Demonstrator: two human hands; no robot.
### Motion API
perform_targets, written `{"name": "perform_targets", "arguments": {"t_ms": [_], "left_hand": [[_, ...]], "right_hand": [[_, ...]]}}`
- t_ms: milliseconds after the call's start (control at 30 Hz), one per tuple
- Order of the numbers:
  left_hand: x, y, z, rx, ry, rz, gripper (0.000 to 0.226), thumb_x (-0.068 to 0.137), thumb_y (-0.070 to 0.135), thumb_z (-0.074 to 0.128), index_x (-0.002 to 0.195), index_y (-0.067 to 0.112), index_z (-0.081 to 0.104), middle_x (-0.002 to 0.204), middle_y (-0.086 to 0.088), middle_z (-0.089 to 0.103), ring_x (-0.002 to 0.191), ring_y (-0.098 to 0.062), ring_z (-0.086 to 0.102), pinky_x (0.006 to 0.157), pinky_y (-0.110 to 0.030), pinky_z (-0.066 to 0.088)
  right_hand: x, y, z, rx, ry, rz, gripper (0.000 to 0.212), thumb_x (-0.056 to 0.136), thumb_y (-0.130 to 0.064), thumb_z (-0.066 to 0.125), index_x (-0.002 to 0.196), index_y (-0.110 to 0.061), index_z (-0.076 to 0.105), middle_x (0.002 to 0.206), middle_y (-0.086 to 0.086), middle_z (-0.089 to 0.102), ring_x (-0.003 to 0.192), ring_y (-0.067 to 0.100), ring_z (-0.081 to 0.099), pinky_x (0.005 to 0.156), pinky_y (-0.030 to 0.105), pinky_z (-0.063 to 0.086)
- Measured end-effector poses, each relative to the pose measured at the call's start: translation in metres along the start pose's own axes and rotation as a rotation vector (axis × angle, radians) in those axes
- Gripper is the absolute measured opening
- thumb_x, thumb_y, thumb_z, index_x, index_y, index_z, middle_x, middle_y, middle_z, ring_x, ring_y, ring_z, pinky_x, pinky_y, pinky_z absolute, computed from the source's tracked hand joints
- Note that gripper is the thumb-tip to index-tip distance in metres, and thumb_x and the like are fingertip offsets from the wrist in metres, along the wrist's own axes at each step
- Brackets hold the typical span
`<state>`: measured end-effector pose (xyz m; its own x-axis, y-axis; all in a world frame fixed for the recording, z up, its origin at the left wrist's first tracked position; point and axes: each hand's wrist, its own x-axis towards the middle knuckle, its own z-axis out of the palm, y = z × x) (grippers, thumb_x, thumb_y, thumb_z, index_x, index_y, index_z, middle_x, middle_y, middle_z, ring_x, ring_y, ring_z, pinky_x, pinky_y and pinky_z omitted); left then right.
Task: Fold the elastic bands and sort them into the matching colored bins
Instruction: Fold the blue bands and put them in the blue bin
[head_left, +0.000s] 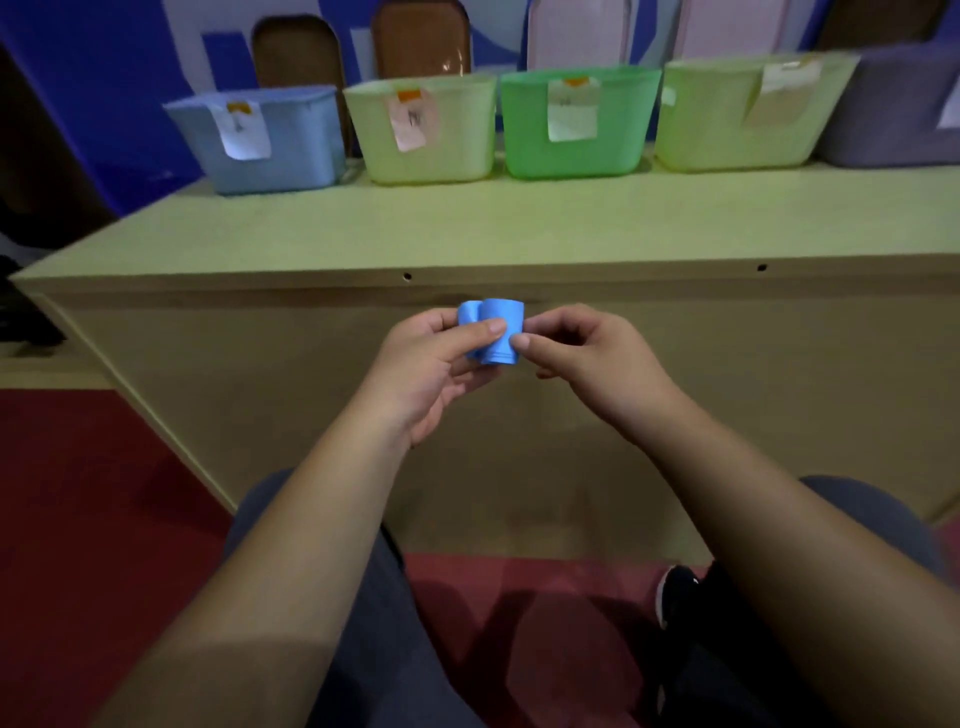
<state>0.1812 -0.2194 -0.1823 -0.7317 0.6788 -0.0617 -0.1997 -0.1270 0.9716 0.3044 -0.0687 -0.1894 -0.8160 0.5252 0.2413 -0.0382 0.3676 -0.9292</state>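
The left hand and right hand hold the folded blue band, fingers clamped on it, and the blue bin stands ahead-left on the desk, nearer the left hand.

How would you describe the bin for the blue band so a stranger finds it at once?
On the long pale table, a row of bins stands along the far edge. The blue bin is at the left end of that row. It alone is light blue; its neighbour is a pale green bin.

Left hand, right hand close together; fingertip pinches on blue band
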Motion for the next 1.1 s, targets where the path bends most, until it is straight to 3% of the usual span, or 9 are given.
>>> {"name": "perform_targets", "arguments": {"t_ms": [167,300,367,533,600,667,767,867,1100], "left_hand": [[-0.012,0.056,-0.015,0.033,0.086,0.126,0.023,0.094,0.011,0.077,0.112,0.006,0.063,0.117,-0.023,0.076,0.101,-0.031,0.077,0.096,-0.048,0.062],[0.005,0.098,-0.035,0.099,0.197,0.204,0.019,0.095,0.011,0.076,0.107,0.006,0.062,0.116,-0.023,0.075,0.105,-0.036,0.077,0.094,-0.051,0.063],[0.029,0.115,-0.049,0.138,0.244,0.222,0.022,0.096,0.013,0.076,0.111,0.002,0.064,0.117,-0.023,0.075,0.106,-0.037,0.076,0.093,-0.050,0.063],[0.119,0.140,-0.087,0.175,0.309,0.231,0.027,0.097,0.015,0.075,0.117,0.000,0.067,0.112,-0.020,0.077,0.102,-0.033,0.078,0.093,-0.048,0.064],[0.160,0.146,-0.099,0.175,0.323,0.212,0.024,0.097,0.016,0.075,0.113,0.001,0.067,0.110,-0.020,0.078,0.101,-0.033,0.078,0.090,-0.046,0.064],[0.196,0.153,-0.108,0.157,0.331,0.182,0.019,0.098,0.017,0.075,0.107,0.003,0.067,0.109,-0.020,0.078,0.101,-0.033,0.079,0.089,-0.045,0.063],[0.238,0.165,-0.113,0.133,0.361,0.133,0.016,0.098,0.018,0.074,0.101,0.005,0.066,0.108,-0.019,0.078,0.101,-0.032,0.079,0.088,-0.044,0.064],[0.267,0.181,-0.113,0.119,0.389,0.058,0.018,0.097,0.019,0.075,0.106,0.004,0.068,0.106,-0.017,0.079,0.100,-0.030,0.079,0.087,-0.044,0.064],[0.285,0.233,-0.105,0.093,0.487,-0.195,0.023,0.096,0.016,0.077,0.111,0.001,0.068,0.112,-0.022,0.077,0.102,-0.033,0.078,0.091,-0.049,0.063]], "right_hand": [[0.029,-0.054,0.012,-0.049,-0.073,-0.060,0.023,0.091,-0.041,0.083,0.093,-0.018,0.080,0.090,0.008,0.078,0.074,0.011,0.061,0.086,0.051,0.060],[0.075,-0.088,0.030,-0.126,-0.145,-0.111,0.026,0.094,-0.047,0.079,0.083,-0.023,0.077,0.064,-0.016,0.065,0.060,0.001,0.052,0.065,0.026,0.046],[0.109,-0.096,0.042,-0.159,-0.179,-0.128,0.029,0.095,-0.049,0.077,0.081,-0.024,0.076,0.064,-0.013,0.064,0.058,0.002,0.051,0.061,0.023,0.043],[0.212,-0.092,0.073,-0.206,-0.211,-0.153,0.034,0.095,-0.055,0.073,0.083,-0.023,0.079,0.081,0.011,0.072,0.069,0.022,0.062,0.073,0.046,0.056],[0.256,-0.086,0.082,-0.203,-0.217,-0.133,0.035,0.094,-0.056,0.073,0.084,-0.024,0.080,0.086,0.014,0.073,0.080,0.031,0.067,0.079,0.051,0.059],[0.296,-0.080,0.089,-0.158,-0.241,-0.082,0.035,0.093,-0.055,0.075,0.085,-0.022,0.081,0.091,0.015,0.075,0.073,0.025,0.065,0.078,0.051,0.060],[0.341,-0.077,0.093,-0.052,-0.272,0.035,0.031,0.094,-0.048,0.078,0.085,-0.018,0.082,0.087,0.007,0.076,0.068,0.012,0.065,0.066,0.041,0.061],[0.369,-0.086,0.090,-0.042,-0.305,0.097,0.027,0.097,-0.045,0.075,0.085,-0.020,0.080,0.077,-0.003,0.072,0.066,0.012,0.067,0.063,0.037,0.062],[0.404,-0.124,0.079,0.005,-0.396,0.309,0.028,0.094,-0.044,0.079,0.085,-0.018,0.079,0.092,0.012,0.073,0.063,0.016,0.065,0.058,0.035,0.058]]}}
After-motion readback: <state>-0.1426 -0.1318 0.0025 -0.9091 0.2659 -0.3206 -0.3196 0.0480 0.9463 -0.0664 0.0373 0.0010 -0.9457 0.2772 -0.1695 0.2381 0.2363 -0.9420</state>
